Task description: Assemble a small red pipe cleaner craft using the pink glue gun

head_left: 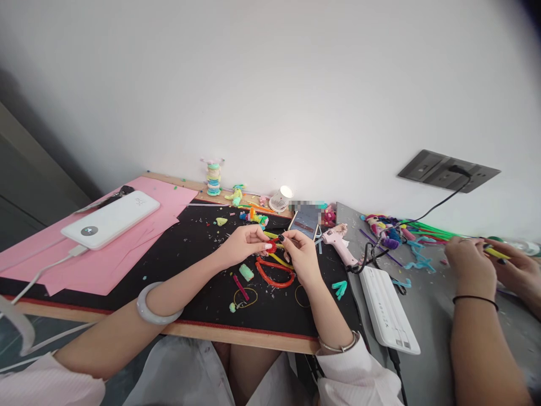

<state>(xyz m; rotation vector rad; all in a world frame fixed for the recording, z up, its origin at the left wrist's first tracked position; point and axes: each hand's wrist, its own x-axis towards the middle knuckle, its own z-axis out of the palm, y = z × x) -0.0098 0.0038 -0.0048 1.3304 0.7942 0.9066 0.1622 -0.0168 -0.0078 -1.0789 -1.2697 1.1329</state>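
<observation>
Both my hands meet over the black mat (194,282), pinching a small red fuzzy piece (273,246) that looks like coiled pipe cleaner. My left hand (245,246) grips its left side between thumb and fingertips. On the other side my right hand (301,254) has its fingers closed at the piece's edge. Yellow pipe cleaner (282,260) shows just under the fingers; whether it joins the red piece I cannot tell. Below the hands lies an orange-red pipe cleaner loop (274,276). Nearby are a pale green fuzzy block (246,273) and a dark pink stick (240,287).
A phone (305,220), a pink glue gun (340,243) and a paper cup (281,198) stand beyond my hands. White power banks lie left (112,220) and right (389,310). At right, a co-worker's hands (473,262) hold something yellow. Pink paper (114,265) covers the left side.
</observation>
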